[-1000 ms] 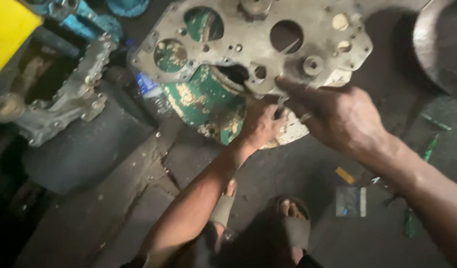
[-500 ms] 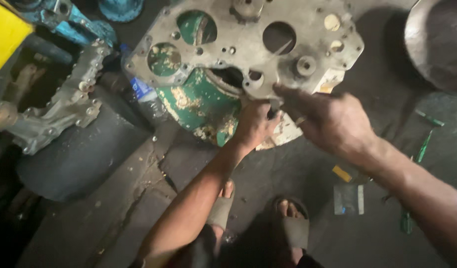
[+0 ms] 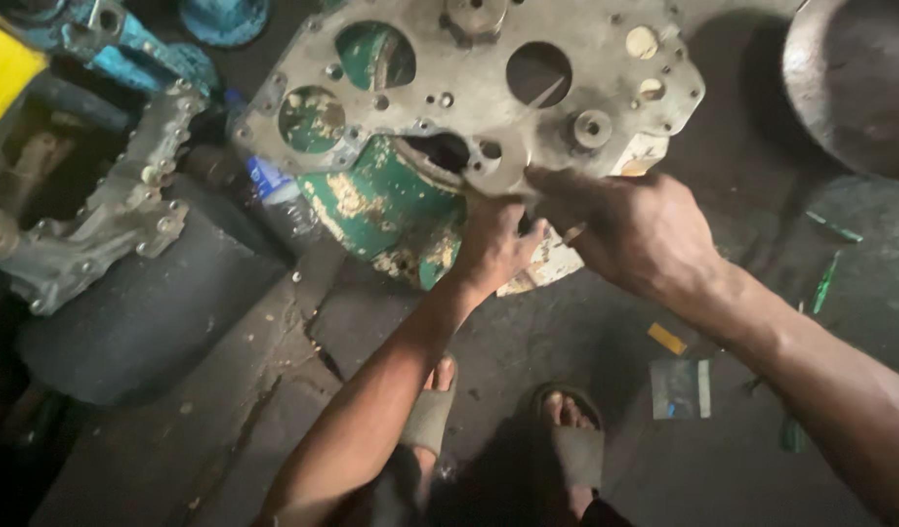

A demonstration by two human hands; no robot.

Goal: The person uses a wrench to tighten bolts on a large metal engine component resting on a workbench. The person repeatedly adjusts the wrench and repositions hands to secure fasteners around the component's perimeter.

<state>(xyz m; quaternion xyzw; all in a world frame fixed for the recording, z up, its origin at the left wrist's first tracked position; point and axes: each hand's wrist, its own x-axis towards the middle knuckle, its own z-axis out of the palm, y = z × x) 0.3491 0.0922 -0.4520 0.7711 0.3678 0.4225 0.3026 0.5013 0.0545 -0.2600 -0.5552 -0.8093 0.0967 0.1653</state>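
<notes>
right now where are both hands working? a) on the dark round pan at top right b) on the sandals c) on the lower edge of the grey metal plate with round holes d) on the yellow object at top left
c: the left hand and right hand both meet at the lower edge of the grey metal plate, over the green housing.

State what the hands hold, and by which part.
Both the left hand and right hand grip the grey, many-holed metal plate at its lower edge.
</notes>
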